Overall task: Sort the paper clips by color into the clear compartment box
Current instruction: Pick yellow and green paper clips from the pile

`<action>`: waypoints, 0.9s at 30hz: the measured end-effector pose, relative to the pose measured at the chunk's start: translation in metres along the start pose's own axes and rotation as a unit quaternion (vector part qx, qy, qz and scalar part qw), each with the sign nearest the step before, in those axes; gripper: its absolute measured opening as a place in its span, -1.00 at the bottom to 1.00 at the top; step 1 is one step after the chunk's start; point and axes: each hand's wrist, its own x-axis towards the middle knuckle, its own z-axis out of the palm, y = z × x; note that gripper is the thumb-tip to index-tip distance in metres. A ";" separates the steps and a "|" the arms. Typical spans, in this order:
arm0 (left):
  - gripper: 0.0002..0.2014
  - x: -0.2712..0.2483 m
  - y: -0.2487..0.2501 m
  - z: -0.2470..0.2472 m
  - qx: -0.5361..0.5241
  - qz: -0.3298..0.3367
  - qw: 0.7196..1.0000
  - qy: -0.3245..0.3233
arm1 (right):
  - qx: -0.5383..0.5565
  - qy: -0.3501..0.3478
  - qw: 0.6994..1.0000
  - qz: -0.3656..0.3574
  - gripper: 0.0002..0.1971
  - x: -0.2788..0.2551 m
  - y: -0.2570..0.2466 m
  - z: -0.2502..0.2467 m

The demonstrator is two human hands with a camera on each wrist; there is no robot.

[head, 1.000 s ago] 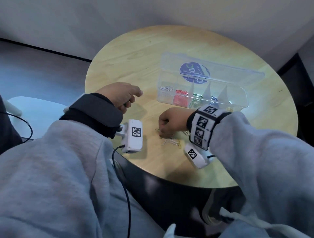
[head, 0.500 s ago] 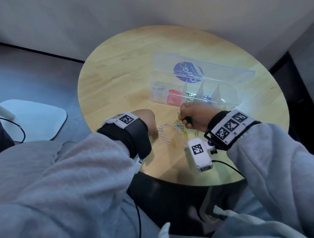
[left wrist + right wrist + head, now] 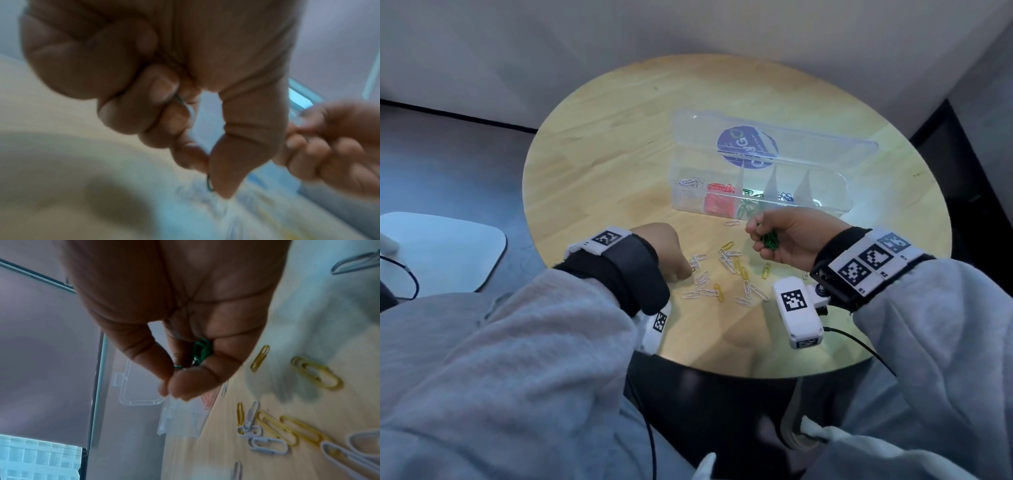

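Right hand (image 3: 787, 240) grip bunches green clips (image 3: 769, 240) beside box (image 3: 842, 192); left hand (image 3: 664, 250) pinches one.

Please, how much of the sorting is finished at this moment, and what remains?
Partly done. The box already holds white, red, green and blue clips in separate compartments. In hand: the right hand holds a bunch of green clips, and the left hand pinches a clip at the loose pile. Left: the white clips and yellow clips on the table.
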 end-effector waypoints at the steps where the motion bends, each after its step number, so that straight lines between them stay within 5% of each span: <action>1: -0.80 -0.001 -0.001 -0.006 -0.026 0.008 1.000 -0.002 | 0.016 -0.002 1.000 0.001 -0.73 -0.001 -0.001 -0.001; 4: -0.82 -0.002 0.001 -0.022 -0.153 0.034 0.987 -0.022 | 0.077 -0.003 0.997 -0.021 -0.73 -0.005 -0.009 -0.005; 9: -0.71 0.005 0.019 -0.037 -0.380 0.037 0.924 -0.002 | 0.187 0.070 0.976 -0.090 -0.79 -0.002 -0.033 -0.015; 13: -0.77 0.017 0.054 -0.055 -0.378 0.044 0.924 0.011 | 0.191 0.106 0.972 -0.084 -0.82 0.004 -0.049 -0.023; 18: -0.87 0.032 0.097 -0.060 -0.326 0.053 0.944 0.027 | 0.209 0.066 0.972 -0.087 -0.79 0.009 -0.056 -0.030; 22: -0.82 0.043 0.114 -0.056 -0.414 0.073 0.907 0.027 | 0.186 0.052 0.977 -0.085 -0.89 0.006 -0.054 -0.033; 27: -0.78 0.044 0.116 -0.054 -0.458 0.099 0.883 0.026 | 0.169 0.086 0.976 -0.112 -0.69 -0.004 -0.041 -0.044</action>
